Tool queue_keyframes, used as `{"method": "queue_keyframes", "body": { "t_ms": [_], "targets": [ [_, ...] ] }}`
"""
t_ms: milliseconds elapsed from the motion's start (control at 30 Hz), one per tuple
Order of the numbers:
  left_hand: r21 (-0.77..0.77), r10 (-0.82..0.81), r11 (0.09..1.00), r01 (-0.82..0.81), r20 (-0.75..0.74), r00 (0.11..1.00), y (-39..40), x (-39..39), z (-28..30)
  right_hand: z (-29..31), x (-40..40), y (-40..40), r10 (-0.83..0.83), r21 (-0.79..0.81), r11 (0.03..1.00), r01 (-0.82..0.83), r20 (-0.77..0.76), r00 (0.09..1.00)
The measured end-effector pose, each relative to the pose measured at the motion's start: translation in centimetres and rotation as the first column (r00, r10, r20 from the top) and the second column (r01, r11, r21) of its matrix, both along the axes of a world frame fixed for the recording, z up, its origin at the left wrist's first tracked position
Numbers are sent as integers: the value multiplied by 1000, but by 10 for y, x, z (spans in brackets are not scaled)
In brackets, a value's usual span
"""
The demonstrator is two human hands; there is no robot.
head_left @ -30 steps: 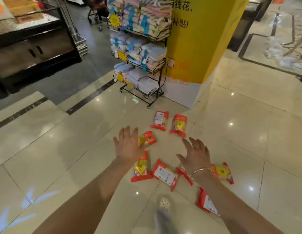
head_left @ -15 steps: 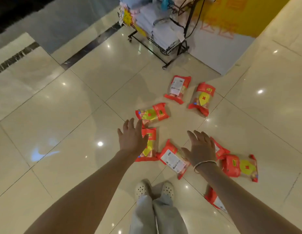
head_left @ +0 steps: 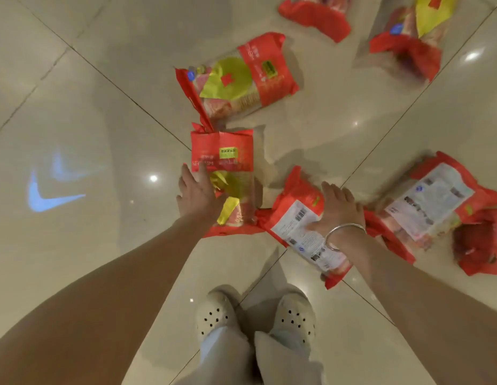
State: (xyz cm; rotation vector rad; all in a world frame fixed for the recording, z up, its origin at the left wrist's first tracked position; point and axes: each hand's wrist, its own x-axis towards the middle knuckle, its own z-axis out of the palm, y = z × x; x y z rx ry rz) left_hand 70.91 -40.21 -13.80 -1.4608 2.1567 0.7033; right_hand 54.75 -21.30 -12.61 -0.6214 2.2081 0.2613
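Several red food packets lie scattered on a glossy tiled floor. My left hand (head_left: pixel 198 194) reaches down with straight fingers onto the left edge of an upright red-and-yellow packet (head_left: pixel 230 173). My right hand (head_left: pixel 339 208), with a silver bangle at the wrist, lies flat on a packet turned label side up (head_left: pixel 297 223). Another packet (head_left: pixel 239 76) lies just beyond the left one. One more label-up packet (head_left: pixel 430 201) lies to the right, partly over a further red packet (head_left: pixel 477 245).
Two more packets (head_left: pixel 316 12) (head_left: pixel 408 37) lie at the top edge. My feet in white clogs (head_left: pixel 255 315) stand just below the packets. A blue swoosh of light (head_left: pixel 47 198) is projected on the floor tiles (head_left: pixel 103 107) at left.
The view has dropped steeply toward the floor; the rack and yellow pillar have left the frame. Both hands have come down from above the packets onto them.
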Motion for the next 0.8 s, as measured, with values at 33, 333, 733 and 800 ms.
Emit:
{"method": "queue_keyframes", "body": {
  "t_ms": [33, 333, 733, 800],
  "targets": [
    [3, 79, 997, -78, -24, 997, -2, 1, -18, -19, -2, 2, -13, 16, 1000, 13, 17, 1000],
    [411, 642, 708, -575, -34, 766, -30, 18, -77, -88, -33, 15, -96, -22, 994, 105, 246, 964],
    [400, 690, 711, -578, -237, 684, -19, 16, 53, 44, -19, 22, -578, -222, 706, 672, 368, 728],
    [425, 707, 697, -578, -269, 654, -27, 22, 103, 94, -20, 7, -609, -268, 633, 726, 406, 681]
  ]
}}
